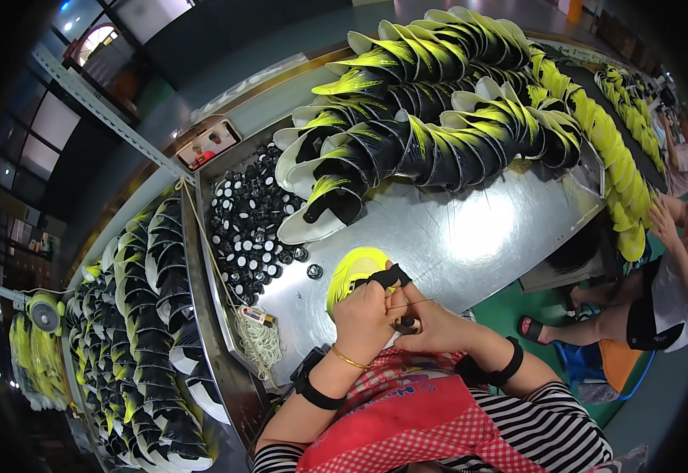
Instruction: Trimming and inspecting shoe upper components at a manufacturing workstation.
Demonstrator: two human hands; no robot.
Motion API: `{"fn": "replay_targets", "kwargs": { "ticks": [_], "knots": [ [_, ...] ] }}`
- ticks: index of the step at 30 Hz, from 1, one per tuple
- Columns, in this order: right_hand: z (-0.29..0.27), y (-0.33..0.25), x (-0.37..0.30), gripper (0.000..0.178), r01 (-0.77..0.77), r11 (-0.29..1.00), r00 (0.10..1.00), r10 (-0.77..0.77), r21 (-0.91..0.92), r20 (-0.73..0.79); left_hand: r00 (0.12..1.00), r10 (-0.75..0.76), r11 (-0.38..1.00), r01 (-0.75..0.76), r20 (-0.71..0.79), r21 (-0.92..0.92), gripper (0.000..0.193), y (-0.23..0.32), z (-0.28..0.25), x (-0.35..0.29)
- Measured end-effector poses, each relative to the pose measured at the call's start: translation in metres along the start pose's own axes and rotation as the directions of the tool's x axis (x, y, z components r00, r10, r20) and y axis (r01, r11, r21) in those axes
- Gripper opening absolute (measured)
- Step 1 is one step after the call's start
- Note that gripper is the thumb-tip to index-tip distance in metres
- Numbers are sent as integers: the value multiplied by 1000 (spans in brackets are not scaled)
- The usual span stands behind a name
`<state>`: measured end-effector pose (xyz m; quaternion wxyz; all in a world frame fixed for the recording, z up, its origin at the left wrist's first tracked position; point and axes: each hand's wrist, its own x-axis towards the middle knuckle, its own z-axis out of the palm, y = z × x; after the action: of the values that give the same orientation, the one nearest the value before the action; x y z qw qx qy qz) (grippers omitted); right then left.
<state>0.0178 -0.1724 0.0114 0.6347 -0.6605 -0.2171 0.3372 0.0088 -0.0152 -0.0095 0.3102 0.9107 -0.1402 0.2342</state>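
Note:
Close in front of my apron, a neon-yellow and black shoe upper [357, 266] is held over the metal table [407, 229]. My left hand [364, 322] is closed on it, with the fingers curled around its dark edge. Right beside it, my right hand [436, 325] is closed around a small tool with a dark, rounded handle [406, 324]; its working end is hidden. A thin dark line, like thread, runs out near the right fingers. Both hands nearly touch at the upper's black part.
Nested rows of yellow-black shoe uppers [438, 150] cover the table's far side. Black-and-white round knobs [241, 229] lie at left, near a cord bundle [259, 343] and a propped phone [208, 146]. More uppers [135, 331] stand left. A co-worker [667, 292] sits right.

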Motion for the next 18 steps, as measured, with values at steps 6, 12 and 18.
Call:
{"fn": "replay_targets", "kwargs": {
  "ticks": [6,12,18],
  "knots": [
    [-1,4,-3,67,-110,854,994,108,-508,-33,882,-251,732,443,399,-518,15,1,-12,3],
    [2,26,-2,39,-70,543,957,-199,-837,-209,941,-152,866,274,302,-418,21,7,-4,-8],
    [-4,18,6,18,-105,487,867,-382,-867,-319,869,-362,692,492,336,-528,21,3,4,-4]
  ]
}}
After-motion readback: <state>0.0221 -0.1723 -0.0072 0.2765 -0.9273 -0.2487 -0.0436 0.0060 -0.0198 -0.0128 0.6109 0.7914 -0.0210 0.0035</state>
